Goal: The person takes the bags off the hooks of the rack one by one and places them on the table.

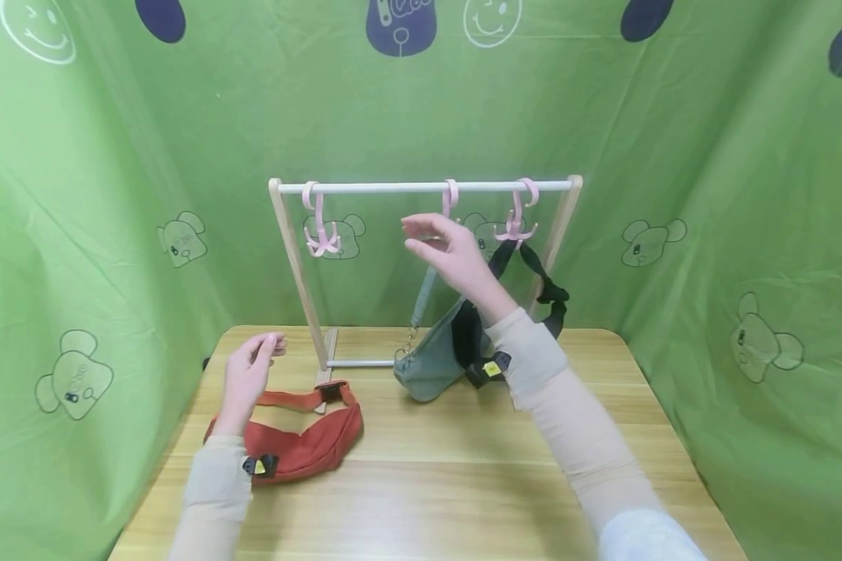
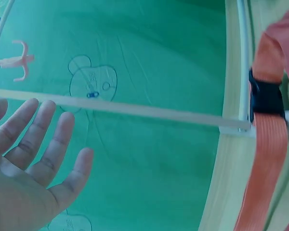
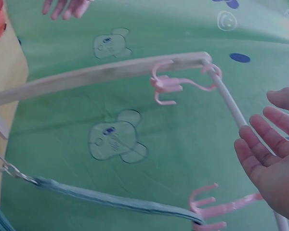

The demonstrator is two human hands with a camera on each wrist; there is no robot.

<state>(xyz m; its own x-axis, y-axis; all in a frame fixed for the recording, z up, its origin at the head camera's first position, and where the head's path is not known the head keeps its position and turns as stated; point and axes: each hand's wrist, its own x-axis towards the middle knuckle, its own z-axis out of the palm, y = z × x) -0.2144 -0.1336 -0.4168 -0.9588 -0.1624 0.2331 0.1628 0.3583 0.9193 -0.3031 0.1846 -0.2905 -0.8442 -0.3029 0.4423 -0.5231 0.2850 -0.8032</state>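
My left hand hovers above the red waist bag, its fingers loosely bent with nothing in them; the left wrist view shows them spread. The bag lies on the table with its orange strap and black buckle. In front of the rack's middle pink hook I hold my right hand up, fingers relaxed and empty. A grey-green bag hangs from that hook by its strap. Beside it, black straps hang from the right pink hook, partly behind my right forearm.
The wooden rack with a white top bar stands at the back of the table. Its left pink hook carries nothing. A green printed curtain encloses the back and sides.
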